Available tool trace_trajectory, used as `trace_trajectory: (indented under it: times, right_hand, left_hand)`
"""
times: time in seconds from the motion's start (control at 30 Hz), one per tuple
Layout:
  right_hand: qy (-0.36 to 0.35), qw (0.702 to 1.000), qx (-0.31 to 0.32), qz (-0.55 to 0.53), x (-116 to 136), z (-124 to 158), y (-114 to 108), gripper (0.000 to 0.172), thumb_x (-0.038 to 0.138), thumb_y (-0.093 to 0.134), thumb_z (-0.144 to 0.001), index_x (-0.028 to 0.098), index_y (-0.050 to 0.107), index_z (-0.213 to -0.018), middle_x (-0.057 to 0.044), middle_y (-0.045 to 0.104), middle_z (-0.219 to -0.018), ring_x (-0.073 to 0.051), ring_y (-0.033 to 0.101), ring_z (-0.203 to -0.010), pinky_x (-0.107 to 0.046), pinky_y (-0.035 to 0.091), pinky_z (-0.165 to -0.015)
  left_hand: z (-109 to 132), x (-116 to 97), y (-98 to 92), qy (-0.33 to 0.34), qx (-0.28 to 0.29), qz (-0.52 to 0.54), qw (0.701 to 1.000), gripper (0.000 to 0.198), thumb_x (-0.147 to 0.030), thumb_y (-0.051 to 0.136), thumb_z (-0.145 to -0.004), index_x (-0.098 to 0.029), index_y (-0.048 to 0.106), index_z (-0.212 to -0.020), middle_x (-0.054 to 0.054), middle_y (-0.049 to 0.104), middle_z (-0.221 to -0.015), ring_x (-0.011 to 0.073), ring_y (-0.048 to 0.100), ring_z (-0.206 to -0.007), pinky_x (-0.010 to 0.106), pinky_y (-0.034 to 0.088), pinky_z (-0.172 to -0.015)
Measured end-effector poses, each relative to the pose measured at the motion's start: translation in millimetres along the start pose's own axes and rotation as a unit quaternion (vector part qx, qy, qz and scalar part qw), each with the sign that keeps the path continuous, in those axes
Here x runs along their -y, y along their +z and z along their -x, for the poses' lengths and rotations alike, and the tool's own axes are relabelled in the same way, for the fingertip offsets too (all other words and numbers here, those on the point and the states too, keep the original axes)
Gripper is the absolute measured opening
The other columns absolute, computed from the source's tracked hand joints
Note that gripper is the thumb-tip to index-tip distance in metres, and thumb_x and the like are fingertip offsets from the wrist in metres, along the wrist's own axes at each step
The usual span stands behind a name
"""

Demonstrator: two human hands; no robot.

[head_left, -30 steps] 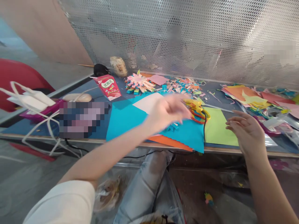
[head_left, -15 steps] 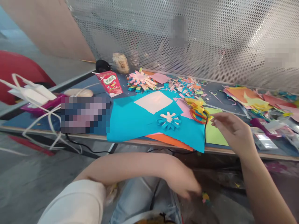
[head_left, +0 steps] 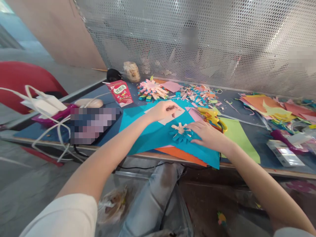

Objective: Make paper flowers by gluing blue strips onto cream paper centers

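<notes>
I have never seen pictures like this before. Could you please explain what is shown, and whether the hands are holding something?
There is no machine here, only a person's two bare hands. One camera, worn on the head, looks forward and down. On the table lie blue paper, a pale paper square, a small paper flower, a yellow tool, and a carton. The left hand is bent over the pale square; whether it pinches something, I cannot tell. The right hand is at the flower's edge, thumb and fingers apart, with no firm grip visible.
</notes>
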State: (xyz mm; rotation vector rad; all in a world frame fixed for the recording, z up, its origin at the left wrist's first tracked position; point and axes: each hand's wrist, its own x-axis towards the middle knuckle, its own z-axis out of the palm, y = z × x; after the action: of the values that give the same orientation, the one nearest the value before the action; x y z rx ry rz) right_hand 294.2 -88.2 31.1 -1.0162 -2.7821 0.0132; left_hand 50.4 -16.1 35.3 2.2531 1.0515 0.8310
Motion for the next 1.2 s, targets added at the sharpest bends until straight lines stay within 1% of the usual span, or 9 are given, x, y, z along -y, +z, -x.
trace_trajectory:
  times: [0.1,0.23,0.33,0.43,0.6,0.73,0.87,1.0,1.2]
  right_hand:
    - [-0.031,0.999,0.007,0.041,2,-6,4,0.049,0.040,0.062,-0.080,0.018,0.053,-0.123,-0.012,0.061,-0.122,-0.029,0.055,-0.113,-0.046,0.045,-0.094]
    - [-0.069,0.994,-0.018,0.079,3,-6,11,0.031,0.037,0.052,-0.088,0.016,0.063,-0.108,-0.013,0.067,-0.108,-0.027,0.060,-0.103,-0.040,0.049,-0.086]
    - [-0.062,0.993,-0.061,0.085,2,-7,9,0.029,0.031,0.042,-0.092,0.018,0.067,-0.088,-0.011,0.070,-0.094,-0.024,0.063,-0.092,-0.036,0.049,-0.076]
    - [0.002,0.990,-0.137,0.043,-6,-16,0,0.031,0.033,0.041,-0.092,0.021,0.066,-0.080,-0.009,0.070,-0.087,-0.022,0.063,-0.085,-0.034,0.048,-0.073]
    - [0.142,0.936,-0.267,-0.180,-26,-49,-15,0.024,0.042,0.050,-0.085,0.022,0.061,-0.076,-0.002,0.064,-0.071,-0.017,0.062,-0.065,-0.032,0.049,-0.065]
    - [0.200,0.830,-0.262,-0.449,-36,-66,-15,0.034,0.055,0.061,-0.073,0.022,0.055,-0.069,0.003,0.052,-0.062,-0.013,0.057,-0.049,-0.030,0.051,-0.050]
    - [0.225,0.742,-0.255,-0.577,-42,-62,-1,0.041,0.057,0.073,-0.060,0.019,0.057,-0.068,0.005,0.047,-0.061,-0.008,0.052,-0.048,-0.028,0.055,-0.047]
    - [0.250,0.710,-0.225,-0.618,-40,-58,9,0.042,0.053,0.076,-0.057,0.018,0.059,-0.070,0.005,0.048,-0.060,-0.006,0.051,-0.049,-0.026,0.057,-0.048]
    - [0.265,0.707,-0.179,-0.631,-27,-60,12,0.044,0.055,0.076,-0.054,0.018,0.059,-0.070,0.004,0.052,-0.060,-0.007,0.053,-0.051,-0.023,0.055,-0.045]
  left_hand:
    - [-7,38,-5.4,-0.032,-0.096,0.015,0.995,0.032,-0.038,0.049,-0.084,-0.015,0.066,-0.097,0.004,0.069,-0.072,0.0151,0.064,-0.071,0.023,0.047,-0.067]
    - [-4,54,-20.0,-0.034,-0.223,-0.014,0.974,0.028,-0.033,0.048,-0.083,-0.015,0.065,-0.095,0.007,0.071,-0.085,0.0160,0.065,-0.078,0.024,0.047,-0.071]
    - [-3,51,-26.9,-0.056,-0.180,-0.076,0.979,0.023,-0.027,0.052,-0.077,-0.015,0.066,-0.093,0.007,0.071,-0.088,0.0177,0.065,-0.081,0.025,0.047,-0.071]
    - [-4,48,-24.0,-0.077,-0.122,-0.103,0.984,0.026,-0.024,0.055,-0.075,-0.015,0.066,-0.096,0.008,0.072,-0.091,0.0196,0.064,-0.085,0.026,0.047,-0.073]
    - [-7,44,-10.6,-0.074,-0.133,0.119,0.981,0.042,-0.049,0.053,-0.078,-0.014,0.063,-0.100,0.013,0.069,-0.101,0.0207,0.064,-0.093,0.028,0.049,-0.074]
    - [-8,33,-1.5,-0.090,-0.070,0.335,0.935,0.063,-0.068,0.059,-0.064,-0.014,0.059,-0.096,0.017,0.065,-0.110,0.0236,0.065,-0.093,0.030,0.050,-0.071]
    - [-9,24,7.4,-0.104,-0.051,0.344,0.932,0.052,-0.047,0.077,-0.057,-0.013,0.059,-0.092,0.013,0.066,-0.104,0.0202,0.065,-0.089,0.026,0.050,-0.067]
    - [-9,22,14.4,-0.129,-0.087,0.343,0.926,0.046,-0.035,0.077,-0.058,-0.014,0.060,-0.095,0.006,0.067,-0.089,0.0128,0.062,-0.072,0.023,0.049,-0.060]
    - [-6,19,15.8,-0.112,-0.098,0.314,0.938,0.033,-0.032,0.076,-0.060,-0.015,0.062,-0.083,0.000,0.062,-0.070,0.0079,0.054,-0.058,0.021,0.047,-0.055]
